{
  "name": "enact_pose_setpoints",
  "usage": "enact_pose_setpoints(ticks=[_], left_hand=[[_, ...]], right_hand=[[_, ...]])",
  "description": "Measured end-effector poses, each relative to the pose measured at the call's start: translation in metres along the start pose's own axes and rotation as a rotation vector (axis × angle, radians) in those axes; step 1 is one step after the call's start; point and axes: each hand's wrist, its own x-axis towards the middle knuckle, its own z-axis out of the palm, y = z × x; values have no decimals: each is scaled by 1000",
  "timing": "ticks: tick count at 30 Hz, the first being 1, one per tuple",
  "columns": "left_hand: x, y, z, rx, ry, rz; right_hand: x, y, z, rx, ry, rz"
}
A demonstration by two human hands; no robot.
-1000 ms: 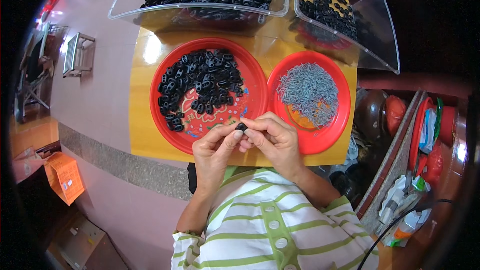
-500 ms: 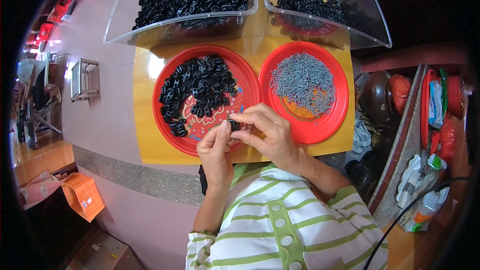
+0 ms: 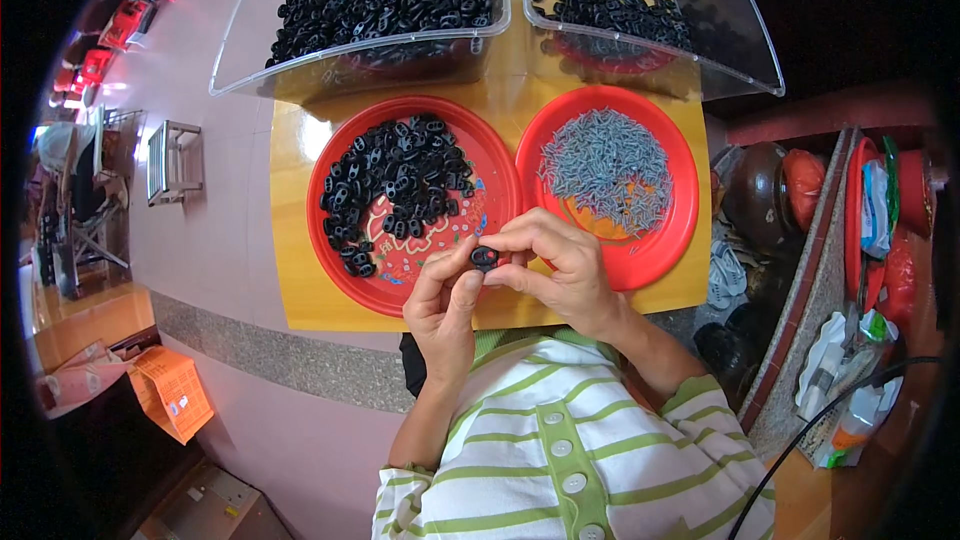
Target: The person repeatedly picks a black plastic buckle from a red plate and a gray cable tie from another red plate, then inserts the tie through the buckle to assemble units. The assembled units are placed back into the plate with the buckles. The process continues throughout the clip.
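Note:
Between my two hands is a small black oval plastic piece with two holes, its face turned up. My left hand pinches it from the left with thumb and forefinger. From the right, the thumb and fingertips of my right hand grip it too. Beyond my left hand, a red patterned plate holds many similar black pieces. Right of it, a second red plate carries a heap of short grey metal screws or pins. Both hands hover over the near edge of the plates.
At the far side of the yellow table stand two clear plastic bins, the left bin piled with black pieces, the right bin holding fewer. A metal stool is on the floor at left. Jars and bags crowd the right.
The black piece has turned so its holes face up, and both hands have shifted slightly right. My left forefinger now lies along its upper left side.

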Motion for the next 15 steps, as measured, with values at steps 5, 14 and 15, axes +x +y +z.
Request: enact_pose_setpoints(ticks=[5,14,15], left_hand=[[-1,-15,-3,-28,-34,98],[-27,-14,-7,31,-139,243],[-27,-15,-7,34,-135,240]], right_hand=[[-2,6,-1,-23,-36,-40],[-29,-14,-3,-80,-54,-36],[-31,-13,-1,-67,-56,-36]])
